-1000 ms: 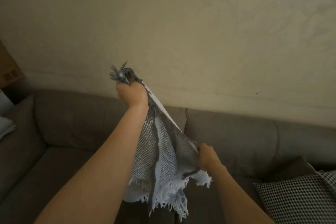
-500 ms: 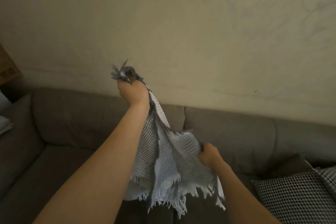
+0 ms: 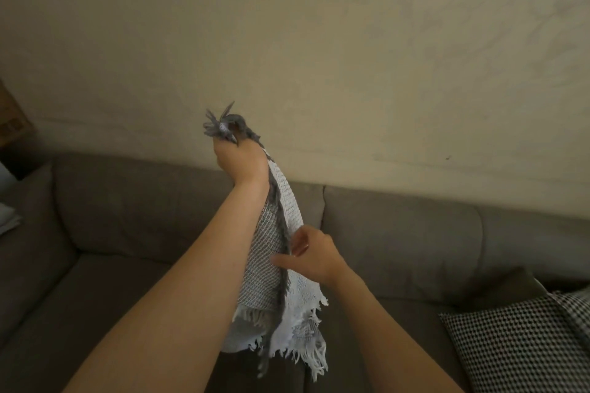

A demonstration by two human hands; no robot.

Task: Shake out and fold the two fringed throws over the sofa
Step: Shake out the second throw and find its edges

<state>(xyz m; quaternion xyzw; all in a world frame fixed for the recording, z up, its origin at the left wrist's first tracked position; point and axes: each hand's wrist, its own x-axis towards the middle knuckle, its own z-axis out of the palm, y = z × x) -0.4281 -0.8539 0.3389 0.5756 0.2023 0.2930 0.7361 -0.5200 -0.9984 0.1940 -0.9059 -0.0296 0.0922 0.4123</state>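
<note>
Now the throw [image 3: 271, 265] hangs narrow from the gripping left hand [image 3: 242, 159]; the right hand [image 3: 314, 260] has slid up its edge, grip unclear, so shaking out seems unfinished.

A plain beige wall [image 3: 351, 57] is filling the upper half, and dim, warm light is falling on it. A grey-brown sofa [image 3: 127, 201] is standing against this wall. A black-and-white checked cushion [image 3: 517, 338] is lying at its right end.
</note>
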